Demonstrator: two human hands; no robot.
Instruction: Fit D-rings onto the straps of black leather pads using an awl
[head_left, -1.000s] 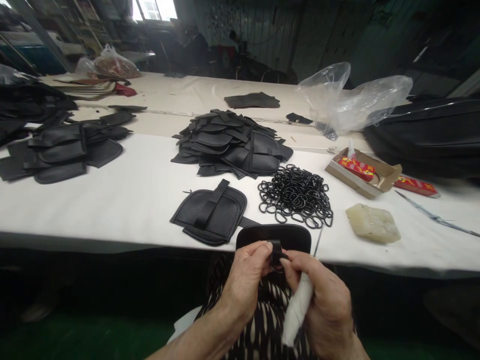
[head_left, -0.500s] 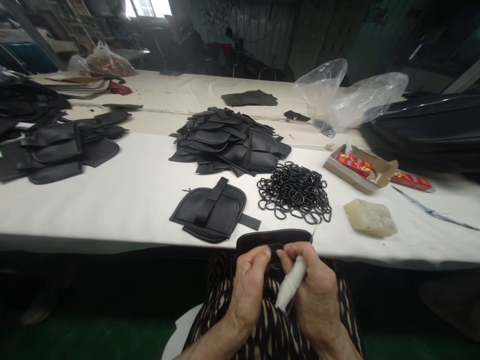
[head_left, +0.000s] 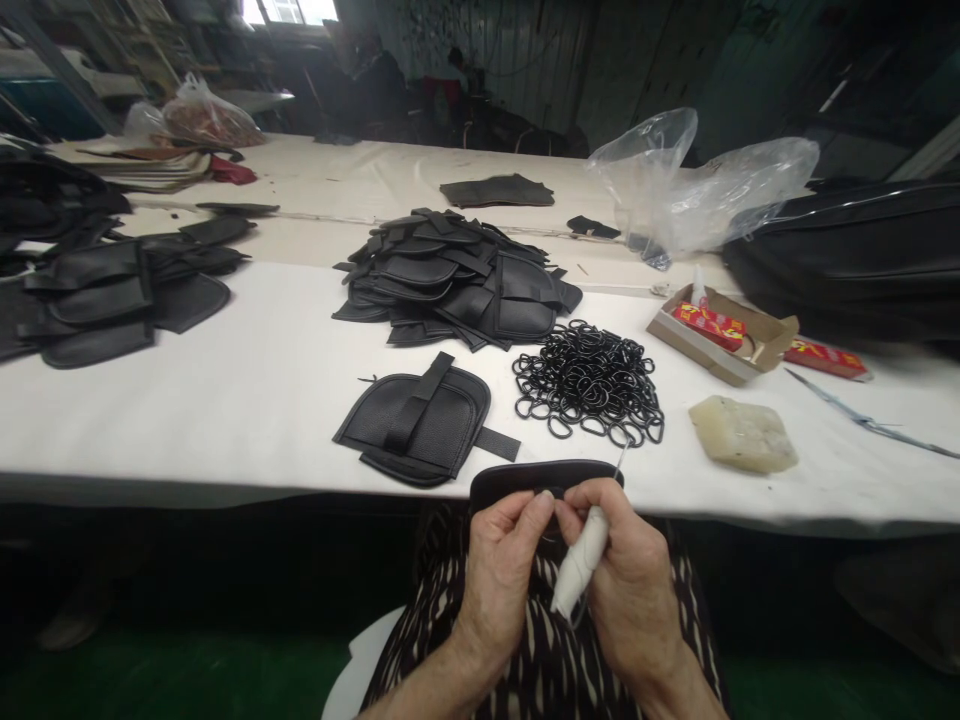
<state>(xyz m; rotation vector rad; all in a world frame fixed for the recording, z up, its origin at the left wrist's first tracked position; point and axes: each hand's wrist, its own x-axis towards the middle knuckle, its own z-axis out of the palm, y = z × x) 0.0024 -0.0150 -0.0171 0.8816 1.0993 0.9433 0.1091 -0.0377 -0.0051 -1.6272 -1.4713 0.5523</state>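
At the table's front edge, over my lap, is a black leather piece (head_left: pixel 517 480) with a rounded top. My left hand (head_left: pixel 495 575) pinches a small dark part of it between thumb and fingers. Close beside, my right hand (head_left: pixel 637 575) is closed around an awl-like tool with a white-wrapped handle (head_left: pixel 581 565); a thin metal shaft (head_left: pixel 622 458) sticks out past the knuckles. The right thumb and forefinger also meet at the leather piece; my fingers hide the exact contact. Just beyond lie a strapped black leather pouch piece (head_left: pixel 427 425) and a heap of black metal D-rings (head_left: pixel 589 385).
Behind stands a large pile of similar leather pieces (head_left: pixel 450 280), with more stacked at left (head_left: pixel 105 300). On the right are a yellowish wax-like block (head_left: pixel 742 435), a cardboard box (head_left: pixel 712 345) holding red packets, thin metal scissors or tweezers (head_left: pixel 862 415), and a clear plastic bag (head_left: pixel 705 200).
My left thumb has shifted slightly right and up over the small dark part, covering more of it. The right hand and its tool have tilted very slightly; the view has moved a little.
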